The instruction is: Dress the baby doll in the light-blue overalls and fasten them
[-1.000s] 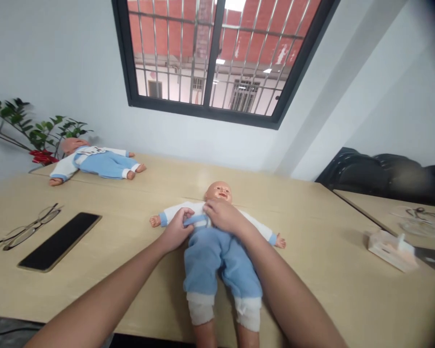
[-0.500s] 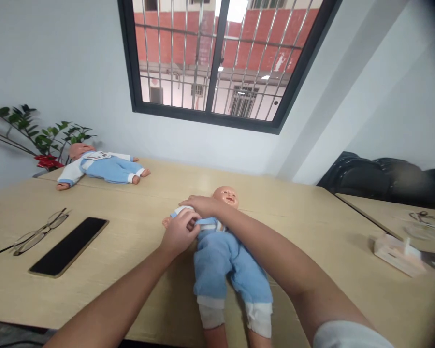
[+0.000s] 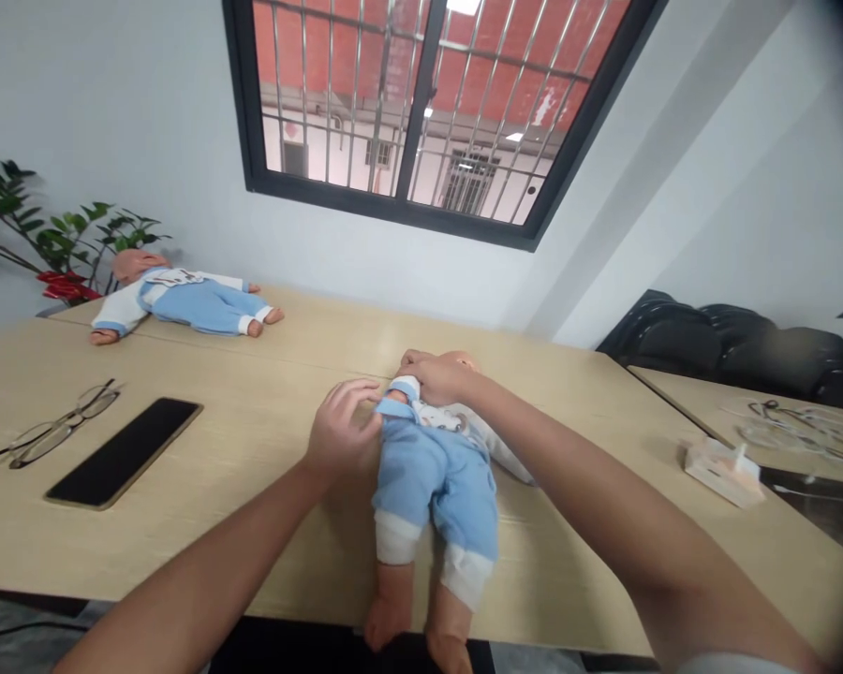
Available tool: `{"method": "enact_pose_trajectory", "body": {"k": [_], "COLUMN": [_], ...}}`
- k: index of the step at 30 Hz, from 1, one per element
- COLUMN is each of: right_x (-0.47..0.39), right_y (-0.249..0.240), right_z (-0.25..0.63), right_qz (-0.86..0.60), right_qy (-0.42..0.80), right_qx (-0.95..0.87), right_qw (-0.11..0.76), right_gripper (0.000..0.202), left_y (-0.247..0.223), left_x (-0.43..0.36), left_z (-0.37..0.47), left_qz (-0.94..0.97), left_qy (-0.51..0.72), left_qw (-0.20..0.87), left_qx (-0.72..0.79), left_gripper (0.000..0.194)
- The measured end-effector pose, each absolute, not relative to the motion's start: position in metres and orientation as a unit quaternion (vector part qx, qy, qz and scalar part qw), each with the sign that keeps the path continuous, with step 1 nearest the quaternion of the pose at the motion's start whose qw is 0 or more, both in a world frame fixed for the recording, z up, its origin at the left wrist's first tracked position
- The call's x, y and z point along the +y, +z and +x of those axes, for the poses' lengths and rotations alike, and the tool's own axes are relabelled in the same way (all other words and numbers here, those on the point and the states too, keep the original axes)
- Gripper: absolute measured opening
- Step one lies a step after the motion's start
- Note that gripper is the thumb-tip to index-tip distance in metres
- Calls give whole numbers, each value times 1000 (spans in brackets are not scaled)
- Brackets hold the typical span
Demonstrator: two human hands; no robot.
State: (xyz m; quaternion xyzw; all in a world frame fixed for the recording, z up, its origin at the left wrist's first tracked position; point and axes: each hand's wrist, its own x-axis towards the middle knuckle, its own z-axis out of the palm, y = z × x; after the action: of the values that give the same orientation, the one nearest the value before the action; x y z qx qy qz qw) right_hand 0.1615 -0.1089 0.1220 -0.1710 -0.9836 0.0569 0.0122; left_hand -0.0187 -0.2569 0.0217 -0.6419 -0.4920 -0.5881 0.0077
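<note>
A baby doll (image 3: pixel 432 468) in light-blue overalls and a white top lies on its back before me, its bare feet at the table's near edge. My right hand (image 3: pixel 439 377) is closed around the doll's arm by the blue-and-white sleeve cuff (image 3: pixel 406 386), and it covers part of the head. At the doll's side, my left hand (image 3: pixel 341 423) curls its thumb and fingers around the end of the blue overall strap (image 3: pixel 397 409). The exact grip there is partly hidden.
A second doll (image 3: pixel 203 304) lies at the back left beside a plant (image 3: pixel 63 229). Eyeglasses (image 3: pixel 60 431) and a black phone (image 3: pixel 123 452) rest at left. On the right are a small white box (image 3: pixel 723 471), tangled cables (image 3: pixel 807 431) and black chairs (image 3: pixel 702 346).
My right hand has moved right with the doll's arm, toward its head. The left hand has opened somewhat and the strap now shows between the hands. The doll's feet have come into view.
</note>
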Motion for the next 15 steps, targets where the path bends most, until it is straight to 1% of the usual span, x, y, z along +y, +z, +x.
{"method": "enact_pose_trajectory", "body": {"k": [2, 5, 9, 12, 15], "right_x": [-113, -118, -123, -128, -131], "right_y": [121, 117, 112, 109, 105], "right_z": [166, 169, 170, 170, 170], "right_qz": [-177, -177, -176, -189, -202], "right_qy": [25, -1, 33, 38, 28], "right_qx": [-984, -984, -984, -981, -979], "right_qw": [-7, -31, -20, -13, -10], "right_gripper": [29, 27, 34, 38, 39], "left_y": [17, 6, -3, -4, -4], "left_x": [-252, -242, -231, -229, -230], "left_z": [-19, -24, -33, -34, -34], "left_qz": [-630, -627, -658, -649, -627], "left_qy": [-594, -547, -496, -509, -529], "left_qw": [-78, -196, -227, -259, -327], "left_qx": [-495, -519, -519, -503, -470], "left_gripper": [17, 21, 27, 27, 24]}}
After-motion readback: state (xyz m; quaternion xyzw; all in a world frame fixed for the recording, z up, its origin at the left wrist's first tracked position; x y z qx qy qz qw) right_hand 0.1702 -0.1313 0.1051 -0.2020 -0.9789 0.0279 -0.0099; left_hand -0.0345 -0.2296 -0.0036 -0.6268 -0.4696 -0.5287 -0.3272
